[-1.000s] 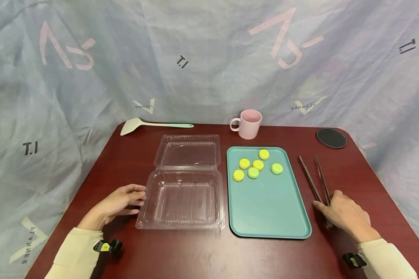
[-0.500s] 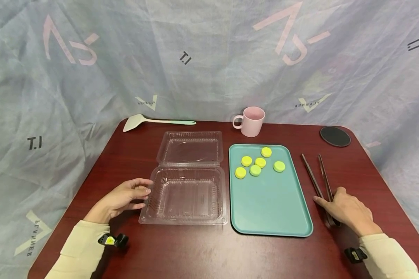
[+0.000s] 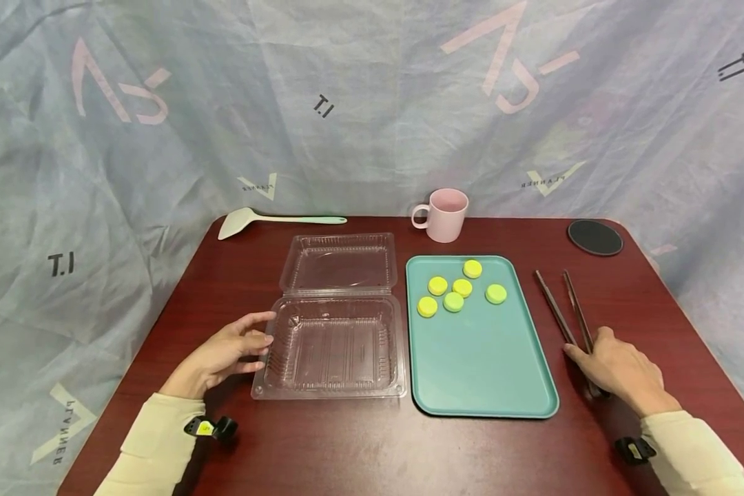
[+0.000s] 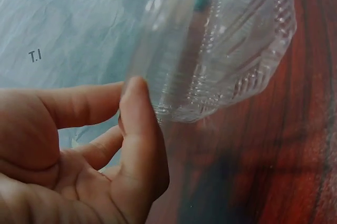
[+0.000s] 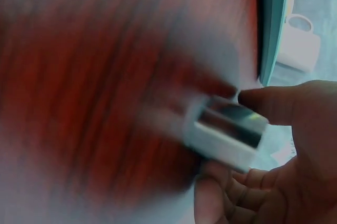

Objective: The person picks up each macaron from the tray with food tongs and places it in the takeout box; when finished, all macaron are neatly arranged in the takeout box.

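A clear plastic takeout container [image 3: 328, 394] lies opened flat on the table, its lid [image 3: 337, 269] towards the back. My left hand [image 3: 226, 355] is at its left rim; in the left wrist view thumb and finger pinch the edge of the container [image 4: 247, 34]. On the right, metal tongs [image 3: 556, 308] point away from me with their arms spread. My right hand [image 3: 623, 368] grips them near the hinge end, where the right wrist view shows the bent metal of the tongs [image 5: 226, 142] between thumb and fingers.
Between the hands, a teal tray [image 3: 483, 372] bears several yellow and green round pieces [image 3: 462, 288], like macarons. Along the back are a pale spatula [image 3: 238, 222], a pink mug [image 3: 446, 217] and a dark round coaster [image 3: 595, 237]. A grey printed cloth hangs behind.
My left hand has shifted right, its fingers now on the container's rim. My right hand stays on the tongs, with only a slight shift.
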{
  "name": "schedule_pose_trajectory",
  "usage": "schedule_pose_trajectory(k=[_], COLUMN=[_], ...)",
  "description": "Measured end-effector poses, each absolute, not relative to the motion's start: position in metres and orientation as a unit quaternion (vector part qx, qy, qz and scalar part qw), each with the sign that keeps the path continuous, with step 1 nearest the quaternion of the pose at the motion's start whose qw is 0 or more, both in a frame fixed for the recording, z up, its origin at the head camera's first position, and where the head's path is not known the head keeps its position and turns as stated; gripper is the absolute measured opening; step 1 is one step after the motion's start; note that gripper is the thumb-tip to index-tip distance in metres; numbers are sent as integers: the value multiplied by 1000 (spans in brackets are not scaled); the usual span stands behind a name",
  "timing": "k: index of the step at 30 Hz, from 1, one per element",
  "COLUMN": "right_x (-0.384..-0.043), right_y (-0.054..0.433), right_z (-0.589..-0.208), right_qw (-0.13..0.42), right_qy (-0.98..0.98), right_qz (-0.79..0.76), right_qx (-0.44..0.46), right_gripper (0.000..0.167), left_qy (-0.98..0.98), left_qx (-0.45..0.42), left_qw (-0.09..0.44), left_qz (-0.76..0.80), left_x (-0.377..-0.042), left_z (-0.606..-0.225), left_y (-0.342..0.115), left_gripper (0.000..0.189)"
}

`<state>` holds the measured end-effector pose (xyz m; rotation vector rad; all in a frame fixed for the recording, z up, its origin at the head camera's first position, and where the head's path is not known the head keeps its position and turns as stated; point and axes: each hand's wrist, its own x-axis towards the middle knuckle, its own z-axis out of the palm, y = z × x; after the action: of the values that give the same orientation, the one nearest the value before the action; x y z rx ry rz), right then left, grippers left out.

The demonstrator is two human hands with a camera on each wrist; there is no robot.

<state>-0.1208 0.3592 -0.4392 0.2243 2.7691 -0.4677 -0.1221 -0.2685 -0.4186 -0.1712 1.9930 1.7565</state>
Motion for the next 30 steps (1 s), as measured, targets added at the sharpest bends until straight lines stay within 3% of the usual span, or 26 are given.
schedule_pose_trajectory(k=[8, 23, 26, 30], right_x=[-114, -105, -105, -105], right_y=[364, 352, 349, 346], right_z=[-444, -449, -449, -447], right_qw=[63, -56, -69, -75], right_qy=[981, 975, 971, 972], right_qz=[-175, -215, -228, -223], right_qx=[62, 29, 21, 11], right_gripper=[55, 60, 66, 62], left_qy=[720, 717, 717, 716], left_qx=[-76, -77, -80, -82], left_qw=[232, 225, 224, 223], left_qz=[650, 655, 656, 657], left_x=[-124, -127, -126, -128], left_z=[-421, -424, -423, -421], left_y=[-264, -264, -265, -265], left_gripper=[61, 62, 62, 62])
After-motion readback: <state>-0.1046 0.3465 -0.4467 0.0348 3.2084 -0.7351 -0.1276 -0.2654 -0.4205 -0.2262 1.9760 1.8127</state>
